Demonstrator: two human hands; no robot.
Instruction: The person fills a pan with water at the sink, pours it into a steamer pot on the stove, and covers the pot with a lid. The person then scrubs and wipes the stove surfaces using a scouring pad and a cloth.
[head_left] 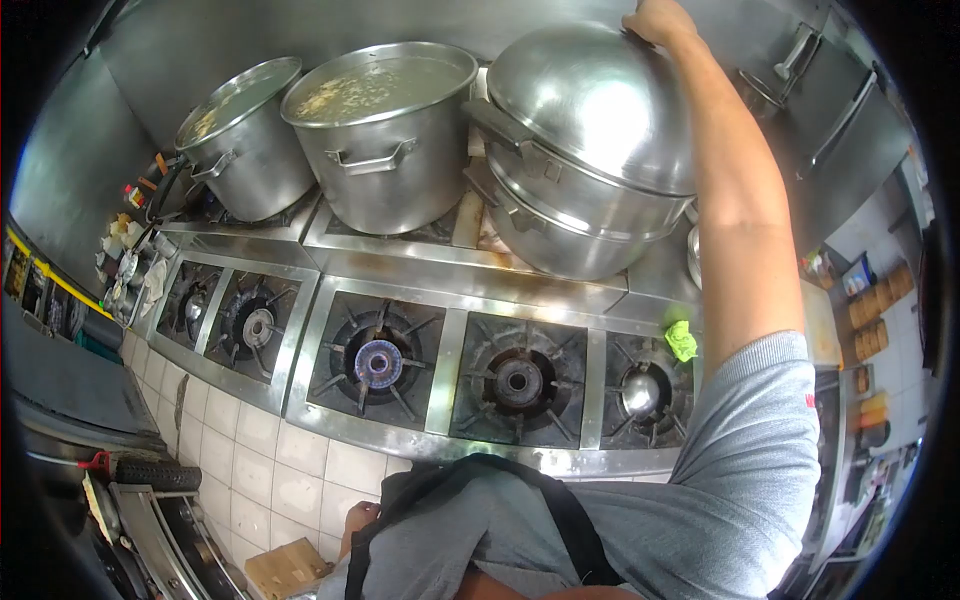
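My right arm reaches forward, and my right hand (pixel 655 20) is at the far top of a large domed steel lid (pixel 590 100). Its fingers look curled in at the lid's edge, though the grip itself is mostly hidden. Under the lid sits a steamer pot (pixel 575 235) with side handles, on the rear stove ledge. Down by my apron (pixel 520 485), my left hand (pixel 360 517) hangs low, mostly covered, its fingers not clear. Left of the steamer stands a big stockpot (pixel 385 170) filled with cloudy liquid and pale floating bits.
Another stockpot (pixel 255 165) stands farther left. A front burner (pixel 379 364) shows a blue flame; a ladle bowl (pixel 640 395) rests on the right burner. A green cloth (pixel 681 341) lies behind it. A cardboard box (pixel 285 570) is on the tiled floor (pixel 260 450).
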